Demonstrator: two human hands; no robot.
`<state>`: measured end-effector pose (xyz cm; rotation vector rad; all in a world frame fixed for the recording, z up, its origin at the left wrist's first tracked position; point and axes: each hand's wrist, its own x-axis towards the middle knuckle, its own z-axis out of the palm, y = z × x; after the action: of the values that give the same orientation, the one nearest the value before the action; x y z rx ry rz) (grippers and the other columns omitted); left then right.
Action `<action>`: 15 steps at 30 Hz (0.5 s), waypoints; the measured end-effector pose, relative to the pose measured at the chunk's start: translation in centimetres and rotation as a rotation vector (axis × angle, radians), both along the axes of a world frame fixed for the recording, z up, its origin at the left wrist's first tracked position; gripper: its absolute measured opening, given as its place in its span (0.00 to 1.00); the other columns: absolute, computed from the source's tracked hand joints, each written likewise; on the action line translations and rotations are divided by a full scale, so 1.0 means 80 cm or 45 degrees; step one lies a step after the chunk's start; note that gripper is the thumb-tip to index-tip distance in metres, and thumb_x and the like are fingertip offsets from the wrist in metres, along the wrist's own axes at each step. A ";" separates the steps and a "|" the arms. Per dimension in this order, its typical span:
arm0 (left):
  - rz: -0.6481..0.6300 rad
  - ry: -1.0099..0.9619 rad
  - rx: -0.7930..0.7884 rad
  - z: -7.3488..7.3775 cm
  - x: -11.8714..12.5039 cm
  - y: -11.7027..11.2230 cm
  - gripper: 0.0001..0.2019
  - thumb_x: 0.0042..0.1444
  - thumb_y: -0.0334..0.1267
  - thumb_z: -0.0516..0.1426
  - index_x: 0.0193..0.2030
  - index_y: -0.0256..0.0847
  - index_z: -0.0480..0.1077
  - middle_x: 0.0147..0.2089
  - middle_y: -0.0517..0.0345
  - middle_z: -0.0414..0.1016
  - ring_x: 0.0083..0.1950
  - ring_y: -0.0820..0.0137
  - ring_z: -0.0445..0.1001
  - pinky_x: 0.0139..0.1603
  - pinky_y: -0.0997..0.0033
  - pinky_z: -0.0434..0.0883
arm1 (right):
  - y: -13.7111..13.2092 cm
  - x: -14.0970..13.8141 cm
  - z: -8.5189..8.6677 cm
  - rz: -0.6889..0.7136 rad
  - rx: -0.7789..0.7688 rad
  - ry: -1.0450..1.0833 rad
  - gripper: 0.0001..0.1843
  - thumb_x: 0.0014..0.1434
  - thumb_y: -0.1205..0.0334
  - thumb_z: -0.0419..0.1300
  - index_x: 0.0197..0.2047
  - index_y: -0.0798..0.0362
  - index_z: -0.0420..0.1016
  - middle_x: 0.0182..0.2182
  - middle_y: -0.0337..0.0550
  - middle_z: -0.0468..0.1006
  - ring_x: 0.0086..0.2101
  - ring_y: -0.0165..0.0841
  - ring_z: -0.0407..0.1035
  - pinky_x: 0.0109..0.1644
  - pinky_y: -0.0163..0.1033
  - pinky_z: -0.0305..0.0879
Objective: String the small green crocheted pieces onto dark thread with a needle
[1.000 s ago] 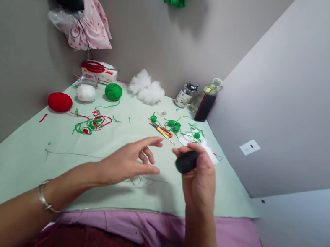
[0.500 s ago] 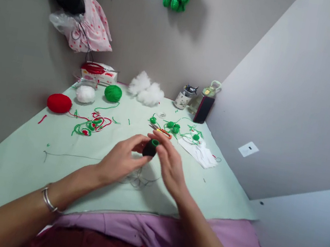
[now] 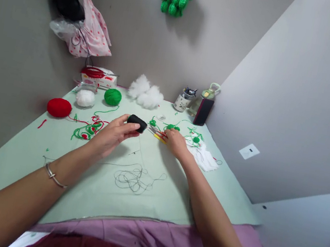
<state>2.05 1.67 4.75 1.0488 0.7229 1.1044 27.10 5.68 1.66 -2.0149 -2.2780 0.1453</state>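
My left hand (image 3: pixel 111 134) is closed round a spool of black thread (image 3: pixel 137 123), tilted on its side above the table. From the spool a fine strand runs down to a loose tangle of dark thread (image 3: pixel 135 179) lying nearer to me. My right hand (image 3: pixel 176 143) has its fingers closed on the handles of small scissors (image 3: pixel 160 136) with orange and yellow on them, blades pointing left. Part of the handles is hidden by the fingers. Just behind that hand lie small green crocheted pieces (image 3: pixel 170 127). A tiny dark object (image 3: pixel 134 152) rests between the hands.
Red (image 3: pixel 59 108), white (image 3: pixel 85 98) and green (image 3: pixel 112 97) yarn balls stand at the left, near red-and-green crocheted pieces (image 3: pixel 90 130). White stuffing (image 3: pixel 146 92) sits at the back. A canister (image 3: pixel 182 102), bottle (image 3: pixel 211 91), phone (image 3: pixel 203 112) and white cloth (image 3: pixel 204 156) are right.
My left hand has moved left and forward with the spool, which now lies sideways. My right hand has left the spool and reached forward to the scissors. The tangled thread is uncovered.
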 end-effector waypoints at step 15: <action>0.104 -0.230 -0.196 -0.036 -0.007 0.023 0.10 0.52 0.40 0.69 0.39 0.38 0.78 0.46 0.55 0.82 0.44 0.69 0.80 0.51 0.70 0.75 | -0.035 0.042 0.022 0.151 -0.343 1.755 0.23 0.59 0.62 0.61 0.58 0.50 0.74 0.49 0.48 0.81 0.44 0.35 0.76 0.50 0.42 0.72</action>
<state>1.49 3.49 1.90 0.7843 0.6990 1.1778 30.48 2.91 3.43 -1.0960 -1.4219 1.3759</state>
